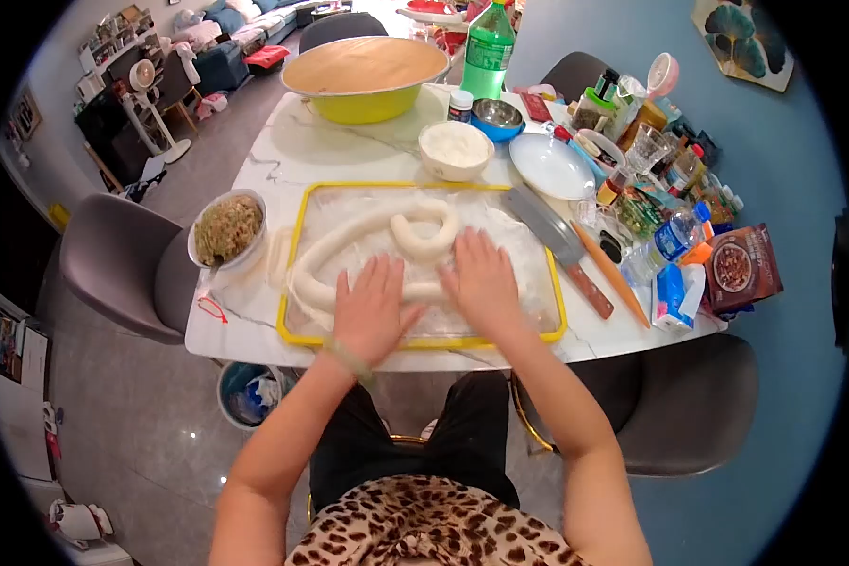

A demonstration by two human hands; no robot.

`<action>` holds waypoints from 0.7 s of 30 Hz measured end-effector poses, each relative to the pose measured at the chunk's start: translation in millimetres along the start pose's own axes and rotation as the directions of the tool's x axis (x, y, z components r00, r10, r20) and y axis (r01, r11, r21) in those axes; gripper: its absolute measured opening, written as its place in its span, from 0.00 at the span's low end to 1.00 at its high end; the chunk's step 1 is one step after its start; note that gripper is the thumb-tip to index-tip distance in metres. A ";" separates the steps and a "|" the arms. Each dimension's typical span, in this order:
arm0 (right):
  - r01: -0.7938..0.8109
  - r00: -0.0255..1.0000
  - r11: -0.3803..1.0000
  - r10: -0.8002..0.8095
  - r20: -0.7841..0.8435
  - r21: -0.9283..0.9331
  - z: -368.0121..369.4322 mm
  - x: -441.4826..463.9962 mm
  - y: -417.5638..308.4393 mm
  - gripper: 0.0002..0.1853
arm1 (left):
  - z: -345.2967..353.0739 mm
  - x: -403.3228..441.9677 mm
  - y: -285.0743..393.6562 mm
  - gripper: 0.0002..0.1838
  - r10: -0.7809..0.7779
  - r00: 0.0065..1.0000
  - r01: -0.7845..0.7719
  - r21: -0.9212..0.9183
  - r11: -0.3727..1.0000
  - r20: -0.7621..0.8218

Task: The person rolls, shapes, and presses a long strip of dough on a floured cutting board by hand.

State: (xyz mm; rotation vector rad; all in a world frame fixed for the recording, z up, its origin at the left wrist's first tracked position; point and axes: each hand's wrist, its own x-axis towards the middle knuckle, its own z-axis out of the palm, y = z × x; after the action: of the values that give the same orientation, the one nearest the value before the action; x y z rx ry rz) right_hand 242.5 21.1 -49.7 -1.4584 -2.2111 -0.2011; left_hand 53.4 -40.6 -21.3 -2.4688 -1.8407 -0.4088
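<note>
Dough rope [344, 236] runs beneath the left grip [372, 302] to the right grip [482, 278].

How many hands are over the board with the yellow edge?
2. The left hand is over the lower middle of the board, and the right hand is over its right side, beside the curled dough. No others show there.

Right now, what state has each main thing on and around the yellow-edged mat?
Dough: rolled into a rope
Left hand: palm down
Right hand: palm down
Mat: smeared white
Knife: lying across mat's edge
Rolling pin: lying beside knife
White powder: piled, uncovered
Greenish-brown mixture: heaped, uncovered
White plate: apparently bare
</note>
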 end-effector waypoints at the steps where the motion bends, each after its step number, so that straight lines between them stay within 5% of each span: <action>1: -0.003 1.000 1.000 0.003 0.013 -0.002 1.0 16.0 6.0 0.32 | 1.8 11.2 -1.0 0.36 -0.069 0.997 0.069 0.034 0.997 0.019; 4: -0.094 0.994 0.995 0.093 0.050 0.018 2.8 15.8 12.6 0.32 | 2.3 30.6 -0.6 0.35 -0.136 0.990 0.137 -0.002 0.991 0.020; 6: 0.089 0.983 0.996 -0.090 0.161 0.012 -11.7 1.7 16.3 0.29 | -7.4 7.2 1.6 0.36 -0.069 0.995 0.071 -0.024 0.997 0.067; 11: 0.189 0.956 0.981 -0.194 0.220 0.043 -54.8 -63.2 14.5 0.25 | -28.0 -52.4 1.7 0.38 0.085 0.990 -0.083 -0.018 0.996 0.110; 19: 0.033 0.980 0.996 -0.015 0.199 -0.086 -10.2 21.4 43.5 0.23 | -15.4 16.5 -3.7 0.34 -0.119 0.991 0.118 0.011 0.993 0.057; 21: 0.143 0.959 0.990 -0.138 0.249 -0.004 -23.1 1.6 49.2 0.23 | -15.9 5.9 -5.6 0.36 -0.068 0.988 0.072 -0.026 0.997 0.136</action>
State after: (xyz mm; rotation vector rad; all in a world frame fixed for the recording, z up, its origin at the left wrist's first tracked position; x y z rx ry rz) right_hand 293.3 34.5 -35.5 -1.4035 -2.5246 -0.0930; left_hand 46.6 -36.3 -5.4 -2.5154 -1.9910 -0.2814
